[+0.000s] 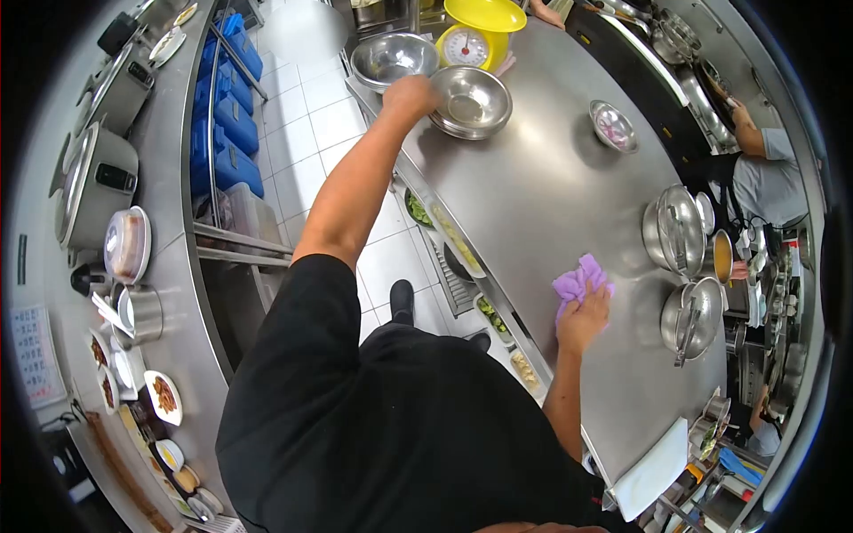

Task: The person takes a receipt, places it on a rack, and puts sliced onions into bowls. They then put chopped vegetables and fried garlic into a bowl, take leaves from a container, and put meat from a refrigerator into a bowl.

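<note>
My left hand [411, 98] is closed at the near rim of a stack of metal bowls [474, 99], on the counter's left side. Another shiny metal bowl [393, 59] sits just beyond that hand, partly past the counter edge. The fingertips are hidden, and the hand is slightly blurred. My right hand [582, 318] presses on a crumpled purple cloth [582, 282], its fingers bent over the fabric on the steel counter [533, 204].
A yellow kitchen scale [466, 46] stands behind the bowls. A small bowl [613, 126] and larger bowls with strainers [693, 317] line the right side. A white cutting board [653, 469] lies at the near corner. Co-workers' arms [749, 133] show beyond.
</note>
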A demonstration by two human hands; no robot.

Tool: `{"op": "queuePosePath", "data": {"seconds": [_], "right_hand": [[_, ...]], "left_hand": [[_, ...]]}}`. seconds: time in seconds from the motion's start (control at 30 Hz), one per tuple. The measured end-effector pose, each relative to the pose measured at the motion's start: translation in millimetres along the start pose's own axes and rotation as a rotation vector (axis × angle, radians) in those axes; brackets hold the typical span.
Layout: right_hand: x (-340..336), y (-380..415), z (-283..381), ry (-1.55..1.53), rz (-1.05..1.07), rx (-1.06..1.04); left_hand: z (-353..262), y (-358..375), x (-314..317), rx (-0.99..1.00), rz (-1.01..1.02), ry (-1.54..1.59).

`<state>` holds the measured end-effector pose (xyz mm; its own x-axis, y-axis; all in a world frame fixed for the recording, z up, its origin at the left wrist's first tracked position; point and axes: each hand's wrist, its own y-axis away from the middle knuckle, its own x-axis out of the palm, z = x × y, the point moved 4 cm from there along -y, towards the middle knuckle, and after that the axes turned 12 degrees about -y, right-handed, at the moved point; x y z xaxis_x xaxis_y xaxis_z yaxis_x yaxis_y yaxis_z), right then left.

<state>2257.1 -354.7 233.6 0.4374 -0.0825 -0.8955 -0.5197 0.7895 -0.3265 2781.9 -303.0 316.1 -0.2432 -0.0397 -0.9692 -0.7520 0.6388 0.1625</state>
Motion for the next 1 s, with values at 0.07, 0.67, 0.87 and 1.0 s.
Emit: {"op": "queuePosePath", "data": {"seconds": [0.07, 0.67, 0.87, 1.0], "right_hand": [[-1, -1, 2, -0.041, -0.032, -0.009], [-6, -3, 5, -0.111, -0.048, 0.012], [-5, 3, 2, -0.066, -0.086, 0.073], [-6, 3, 5, -0.079, -0.097, 0.051]], "left_hand": [[-9, 8, -17, 0.059, -0.052, -0.087], [-20, -39, -1, 0.437, -0.298, -0.175], [-34, -43, 5, 0.196, -0.166, -0.142], [-31, -40, 5, 0.199, -0.152, -0.148]]}}
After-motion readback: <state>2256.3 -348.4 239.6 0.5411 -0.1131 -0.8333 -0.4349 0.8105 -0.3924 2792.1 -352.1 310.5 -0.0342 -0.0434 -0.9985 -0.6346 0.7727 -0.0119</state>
